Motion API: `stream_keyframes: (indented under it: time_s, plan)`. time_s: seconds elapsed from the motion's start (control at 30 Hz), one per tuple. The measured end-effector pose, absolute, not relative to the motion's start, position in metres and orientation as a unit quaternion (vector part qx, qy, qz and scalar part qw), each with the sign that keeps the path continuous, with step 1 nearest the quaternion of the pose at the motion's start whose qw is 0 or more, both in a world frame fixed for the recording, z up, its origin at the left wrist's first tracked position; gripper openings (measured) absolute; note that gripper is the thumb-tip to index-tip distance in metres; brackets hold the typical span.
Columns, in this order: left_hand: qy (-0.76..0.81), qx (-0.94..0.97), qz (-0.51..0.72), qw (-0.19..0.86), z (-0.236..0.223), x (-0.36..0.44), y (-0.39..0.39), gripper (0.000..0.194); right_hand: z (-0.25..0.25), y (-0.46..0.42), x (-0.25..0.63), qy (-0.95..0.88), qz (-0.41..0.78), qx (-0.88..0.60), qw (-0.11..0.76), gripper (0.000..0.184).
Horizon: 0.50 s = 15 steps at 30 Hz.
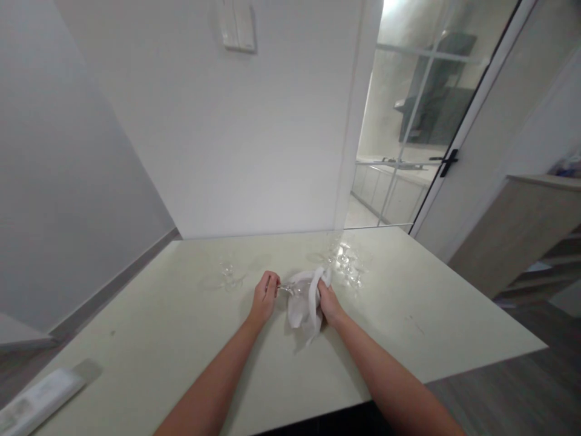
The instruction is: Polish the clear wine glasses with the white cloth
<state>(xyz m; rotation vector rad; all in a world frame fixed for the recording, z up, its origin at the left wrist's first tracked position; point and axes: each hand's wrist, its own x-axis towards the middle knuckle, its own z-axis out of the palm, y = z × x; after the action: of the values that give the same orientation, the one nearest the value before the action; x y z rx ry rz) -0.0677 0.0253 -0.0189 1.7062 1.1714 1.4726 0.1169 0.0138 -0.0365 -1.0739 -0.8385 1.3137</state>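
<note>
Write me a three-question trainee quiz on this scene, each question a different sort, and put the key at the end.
1. Multiple choice: What does the person's right hand hold?
A) a black door handle
B) a soft white cloth
C) a white rectangular block

2. True or false: The left hand grips one end of a clear stemmed glass, whose other end is at the cloth.

3. Fill in the blank: On the pale, smooth-topped table, the larger cluster of clear glassware lies to the ____ of the cloth, from the person's view.

Key: 1. B; 2. True; 3. right
</note>
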Motion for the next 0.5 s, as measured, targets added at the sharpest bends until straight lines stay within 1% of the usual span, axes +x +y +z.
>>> stream_keyframes:
  time_s: [0.13, 0.23, 0.3, 0.37, 0.43, 0.5]
  plan:
    - [0.468, 0.596, 0.558, 0.34, -0.0215, -0.068, 0.0334, 0.038, -0.0381, 0.0147, 0.1153, -0.362, 0.582, -0.453, 0.57, 0.036]
    - [0.476, 0.58, 0.556, 0.358, -0.0226, -0.0676, 0.0369, 0.039, -0.0374, 0.0141, 0.1167, -0.418, 0.573, -0.443, 0.548, 0.03]
    - [0.47, 0.593, 0.543, 0.364, -0.0229, -0.0674, 0.0369, 0.04, -0.0365, 0.0127, 0.1191, -0.496, 0.564, -0.415, 0.514, 0.031]
    - [0.46, 0.621, 0.52, 0.364, -0.0229, -0.0677, 0.0356, 0.041, -0.0361, 0.0111, 0.1216, -0.568, 0.548, -0.374, 0.486, 0.036]
    - [0.453, 0.646, 0.501, 0.356, -0.0229, -0.0686, 0.0338, 0.042, -0.0367, 0.01, 0.1232, -0.601, 0.529, -0.358, 0.48, 0.041]
    - [0.449, 0.663, 0.49, 0.344, -0.023, -0.0698, 0.0321, 0.041, -0.0381, 0.0101, 0.1236, -0.609, 0.505, -0.371, 0.486, 0.041]
